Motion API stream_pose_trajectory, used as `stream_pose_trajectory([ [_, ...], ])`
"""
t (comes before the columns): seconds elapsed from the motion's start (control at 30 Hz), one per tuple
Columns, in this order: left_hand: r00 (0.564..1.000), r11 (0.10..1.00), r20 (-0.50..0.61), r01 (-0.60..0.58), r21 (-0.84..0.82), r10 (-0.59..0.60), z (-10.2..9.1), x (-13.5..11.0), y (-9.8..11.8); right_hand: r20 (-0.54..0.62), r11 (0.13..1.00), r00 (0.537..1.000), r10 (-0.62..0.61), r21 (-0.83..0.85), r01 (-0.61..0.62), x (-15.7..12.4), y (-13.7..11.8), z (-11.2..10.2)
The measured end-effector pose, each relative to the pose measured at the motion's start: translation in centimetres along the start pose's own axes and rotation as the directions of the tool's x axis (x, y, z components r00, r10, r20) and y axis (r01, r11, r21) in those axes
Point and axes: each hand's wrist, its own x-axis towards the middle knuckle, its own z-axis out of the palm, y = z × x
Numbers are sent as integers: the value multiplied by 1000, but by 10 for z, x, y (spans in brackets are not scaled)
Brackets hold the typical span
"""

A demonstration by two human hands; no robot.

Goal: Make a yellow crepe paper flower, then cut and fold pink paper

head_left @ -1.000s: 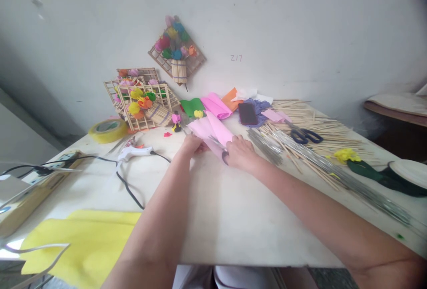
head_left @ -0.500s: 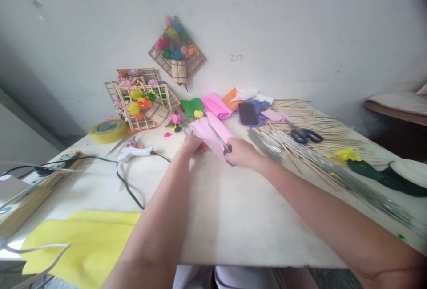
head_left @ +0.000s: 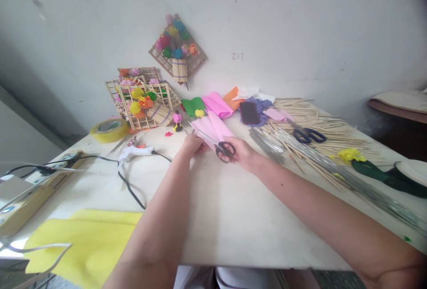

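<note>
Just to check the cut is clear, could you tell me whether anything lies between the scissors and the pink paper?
Nothing visible does. The right hand holds the scissors with their blades lying over the pink paper, and the left hand rests on its near end.

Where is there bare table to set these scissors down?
Widest bare table: between left forearm and right forearm, down to the near edge. Smaller patch: between black cord and left forearm. Crowded: sticks and wires on the right, papers along the wall.
</note>
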Motion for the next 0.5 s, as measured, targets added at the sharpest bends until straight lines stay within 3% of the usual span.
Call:
stream_pose_trajectory([
  [0.13,1000,1000,-9,-3,7,3,0,-1,1,161,977,983,83,180,-112,2,0,-5],
  [0.27,1000,1000,-1,1,9,-1,0,-3,2,301,943,953,45,302,-140,3,3,-10],
  [0.4,1000,1000,-4,9,18,-9,-1,-5,3,334,934,943,5,336,-124,4,7,-13],
  [0.5,1000,999,-4,21,29,-21,-2,-4,3,305,960,952,26,259,-109,2,10,-13],
])
